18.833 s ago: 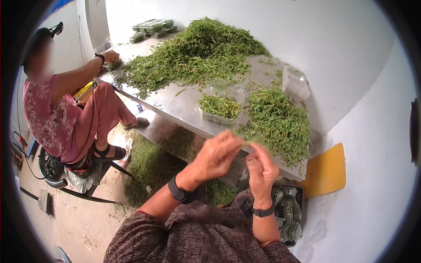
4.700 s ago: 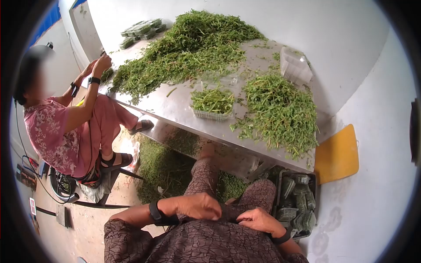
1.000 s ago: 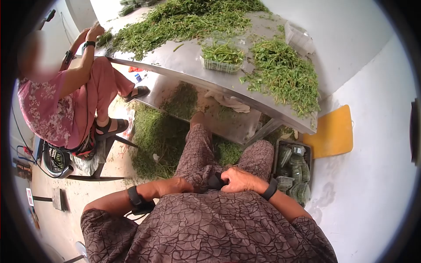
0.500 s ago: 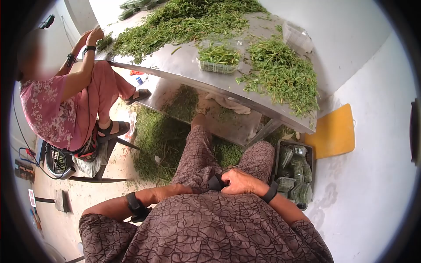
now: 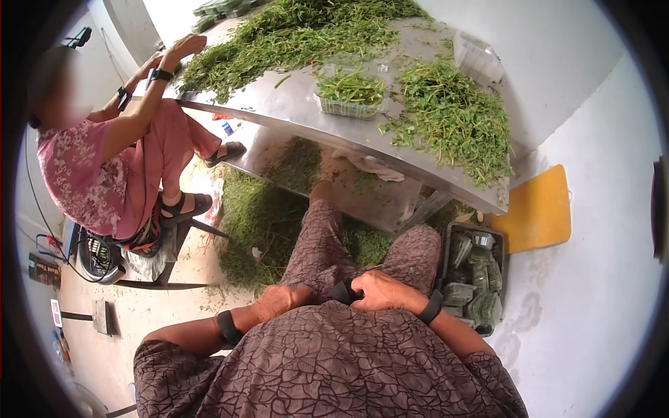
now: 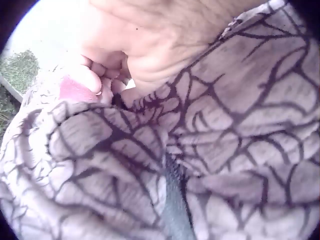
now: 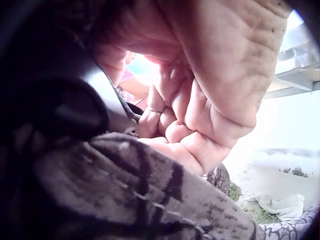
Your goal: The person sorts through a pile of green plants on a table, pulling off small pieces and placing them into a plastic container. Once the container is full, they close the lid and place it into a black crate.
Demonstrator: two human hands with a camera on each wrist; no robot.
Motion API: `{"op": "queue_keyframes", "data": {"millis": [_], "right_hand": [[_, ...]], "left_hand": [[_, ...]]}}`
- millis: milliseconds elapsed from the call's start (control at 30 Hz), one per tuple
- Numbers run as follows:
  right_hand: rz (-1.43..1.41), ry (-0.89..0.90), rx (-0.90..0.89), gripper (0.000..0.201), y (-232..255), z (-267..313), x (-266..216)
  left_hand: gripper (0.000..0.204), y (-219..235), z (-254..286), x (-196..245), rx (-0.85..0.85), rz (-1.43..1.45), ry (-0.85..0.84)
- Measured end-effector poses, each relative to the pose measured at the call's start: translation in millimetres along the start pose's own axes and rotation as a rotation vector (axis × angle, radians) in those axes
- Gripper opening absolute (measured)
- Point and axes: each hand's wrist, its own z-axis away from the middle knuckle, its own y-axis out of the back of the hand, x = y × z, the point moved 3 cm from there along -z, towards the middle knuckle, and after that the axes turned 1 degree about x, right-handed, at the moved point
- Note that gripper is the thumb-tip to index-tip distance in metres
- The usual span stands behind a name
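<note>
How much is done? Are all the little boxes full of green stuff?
Not all done, it seems. The packs at the table's far end and the boxes in the floor crate look filled. An open box has greens inside. The left hand and right hand are at the lap, no greens visible in them. Probably left: the big pile and smaller pile.

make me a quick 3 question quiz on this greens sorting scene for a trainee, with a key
1. Where are the camera wearer's left hand and right hand? a) raised overhead b) near the lap c) flat on the floor
2. True or false: the clear box on the table holds greens.
3. Fill in the colour: the panel beside the table is ____.

Key: 1 b; 2 true; 3 yellow
</note>
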Motion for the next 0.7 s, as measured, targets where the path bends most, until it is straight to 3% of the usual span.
{"op": "queue_keyframes", "data": {"millis": [33,167,300,367,500,567,600,667,700], "right_hand": [[-0.003,0.012,-0.002,0.031,-1.5,-2.6,-1.9],[0.103,0.082,-0.071,0.031,-6.0,-15.6,-17.1],[0.076,0.013,-0.052,0.032,-6.1,-15.3,-10.9],[0.039,0.01,-0.028,0.031,-1.2,-6.8,-5.5],[-0.024,0.002,0.008,0.031,4.5,1.8,13.3],[-0.072,-0.024,0.001,0.033,10.1,7.2,15.0],[-0.07,-0.033,0.004,0.033,10.9,9.6,17.5],[-0.067,-0.062,-0.044,0.028,11.7,11.3,24.1],[-0.063,-0.066,-0.039,0.028,13.7,11.5,24.6]], "left_hand": [[0.035,3.6,4.3,-1.4,0.127,0.004,-0.026],[0.036,1.5,25.1,-9.0,0.165,-0.031,0.006],[0.044,-5.0,23.0,-13.5,0.089,-0.081,-0.015],[0.046,-10.7,15.7,-10.7,0.124,0.051,-0.066],[0.038,-8.0,0.4,-6.3,0.137,0.053,-0.128],[0.048,-1.6,-9.2,4.9,-0.074,-0.034,-0.087],[0.048,-3.2,-11.8,6.7,-0.074,-0.032,-0.096],[0.035,1.1,-14.0,12.8,0.11,0.109,-0.286],[0.035,-0.5,-15.2,10.9,0.111,0.107,-0.294]]}}
